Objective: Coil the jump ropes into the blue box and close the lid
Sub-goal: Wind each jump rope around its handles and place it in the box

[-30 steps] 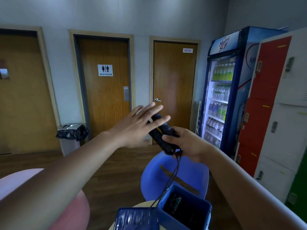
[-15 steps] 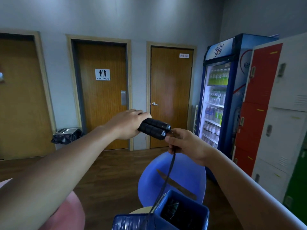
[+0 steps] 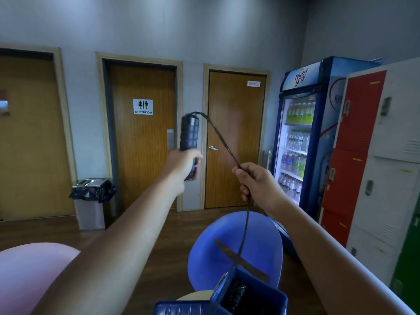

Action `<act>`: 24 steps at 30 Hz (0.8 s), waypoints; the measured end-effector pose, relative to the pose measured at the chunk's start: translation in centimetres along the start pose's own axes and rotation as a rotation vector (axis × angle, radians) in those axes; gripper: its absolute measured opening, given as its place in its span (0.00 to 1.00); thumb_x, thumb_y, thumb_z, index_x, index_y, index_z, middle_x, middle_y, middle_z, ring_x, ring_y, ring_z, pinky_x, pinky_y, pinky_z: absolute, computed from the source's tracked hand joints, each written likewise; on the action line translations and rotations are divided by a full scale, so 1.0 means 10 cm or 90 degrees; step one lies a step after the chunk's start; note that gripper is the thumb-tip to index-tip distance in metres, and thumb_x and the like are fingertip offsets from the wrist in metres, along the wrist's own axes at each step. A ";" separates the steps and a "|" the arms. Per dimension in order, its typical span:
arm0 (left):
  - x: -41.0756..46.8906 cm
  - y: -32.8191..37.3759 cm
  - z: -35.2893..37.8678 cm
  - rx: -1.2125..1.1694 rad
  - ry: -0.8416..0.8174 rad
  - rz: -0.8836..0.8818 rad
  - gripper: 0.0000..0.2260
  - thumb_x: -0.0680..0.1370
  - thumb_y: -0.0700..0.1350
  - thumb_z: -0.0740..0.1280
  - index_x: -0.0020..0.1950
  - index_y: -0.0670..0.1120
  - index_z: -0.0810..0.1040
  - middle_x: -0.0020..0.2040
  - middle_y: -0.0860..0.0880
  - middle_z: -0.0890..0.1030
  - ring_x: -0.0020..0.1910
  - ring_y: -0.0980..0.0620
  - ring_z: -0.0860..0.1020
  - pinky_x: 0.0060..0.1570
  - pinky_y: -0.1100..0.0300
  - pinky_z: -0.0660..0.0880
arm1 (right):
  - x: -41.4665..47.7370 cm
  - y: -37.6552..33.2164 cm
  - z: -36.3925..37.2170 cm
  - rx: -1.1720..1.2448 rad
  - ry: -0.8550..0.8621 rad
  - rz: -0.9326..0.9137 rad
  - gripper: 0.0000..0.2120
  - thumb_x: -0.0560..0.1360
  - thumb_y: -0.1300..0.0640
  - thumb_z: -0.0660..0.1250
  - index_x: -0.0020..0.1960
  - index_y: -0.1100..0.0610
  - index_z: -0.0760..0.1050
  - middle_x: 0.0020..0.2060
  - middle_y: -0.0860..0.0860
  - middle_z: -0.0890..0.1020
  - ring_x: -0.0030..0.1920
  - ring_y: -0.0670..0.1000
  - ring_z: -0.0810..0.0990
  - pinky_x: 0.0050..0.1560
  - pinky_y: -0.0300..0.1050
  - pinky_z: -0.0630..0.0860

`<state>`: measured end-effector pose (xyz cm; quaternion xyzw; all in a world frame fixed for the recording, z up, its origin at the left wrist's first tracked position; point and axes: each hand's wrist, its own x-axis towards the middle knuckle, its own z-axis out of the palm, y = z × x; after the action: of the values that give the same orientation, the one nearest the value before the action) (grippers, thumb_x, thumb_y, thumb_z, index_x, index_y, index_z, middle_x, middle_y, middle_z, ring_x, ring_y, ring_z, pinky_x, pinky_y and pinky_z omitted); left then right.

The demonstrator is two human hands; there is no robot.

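My left hand (image 3: 181, 169) grips the black jump rope handles (image 3: 189, 135) upright at chest height. The black rope cord (image 3: 221, 142) arcs from the handles' top down to my right hand (image 3: 256, 185), which pinches it. From there the cord hangs down toward the open blue box (image 3: 270, 296) at the bottom edge. Dark coiled rope (image 3: 236, 292) lies inside the box. The box's blue lid (image 3: 179, 308) lies open to the left of the box.
A blue chair (image 3: 256, 244) stands just behind the box, a pink chair (image 3: 27, 276) at the lower left. Three wooden doors and a bin (image 3: 91, 201) line the far wall. A drinks fridge (image 3: 302, 137) and lockers (image 3: 377, 155) fill the right side.
My left hand closed on the handles, lifted them and turned them upright. My right hand let go of the handles and slid down the cord, which now stretches between both hands.
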<state>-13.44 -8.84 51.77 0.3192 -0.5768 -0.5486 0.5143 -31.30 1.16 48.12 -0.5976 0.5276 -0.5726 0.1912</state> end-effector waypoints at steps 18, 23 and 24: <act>0.28 0.16 0.11 0.005 0.046 0.041 0.18 0.76 0.50 0.71 0.57 0.40 0.73 0.33 0.47 0.73 0.23 0.53 0.70 0.23 0.61 0.72 | -0.23 0.07 0.06 -0.352 -0.182 0.049 0.05 0.82 0.52 0.64 0.48 0.50 0.76 0.33 0.46 0.76 0.29 0.46 0.76 0.32 0.39 0.76; 0.36 0.01 -0.20 0.687 -0.077 0.211 0.31 0.74 0.74 0.56 0.61 0.50 0.64 0.42 0.46 0.78 0.32 0.50 0.77 0.29 0.57 0.73 | -0.19 -0.04 -0.17 -0.540 -0.234 0.010 0.06 0.82 0.51 0.63 0.48 0.49 0.75 0.34 0.45 0.76 0.32 0.45 0.74 0.36 0.42 0.75; 0.33 -0.01 -0.23 0.789 -0.142 0.222 0.32 0.72 0.76 0.52 0.61 0.52 0.65 0.42 0.46 0.79 0.33 0.50 0.77 0.30 0.55 0.75 | -0.15 -0.09 -0.21 -0.553 -0.214 -0.007 0.07 0.83 0.51 0.62 0.49 0.50 0.76 0.36 0.45 0.77 0.34 0.45 0.75 0.37 0.41 0.73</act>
<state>-12.18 -12.62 52.15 0.3993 -0.8796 -0.0525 0.2533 -32.46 3.57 48.74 -0.7094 0.6773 -0.1950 0.0033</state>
